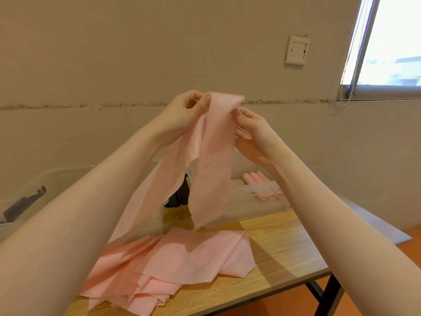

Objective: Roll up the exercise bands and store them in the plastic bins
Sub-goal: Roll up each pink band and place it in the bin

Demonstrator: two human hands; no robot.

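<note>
Both hands are up: the left hand (193,104) and the right hand (248,128) pinch the top of a pink exercise band (211,156), its tails hanging below them. Looks like the roll is just starting; next, tight turns, then into the clear bin (255,201) under the right hand.

A beige wall (159,42) with a rough horizontal seam carries a white switch plate (297,50); daylight floods a window (396,42) at right, above a wood-grain table (280,254) and orange floor (401,265).

Head cam, fwd-down, close over table (284,242)
</note>
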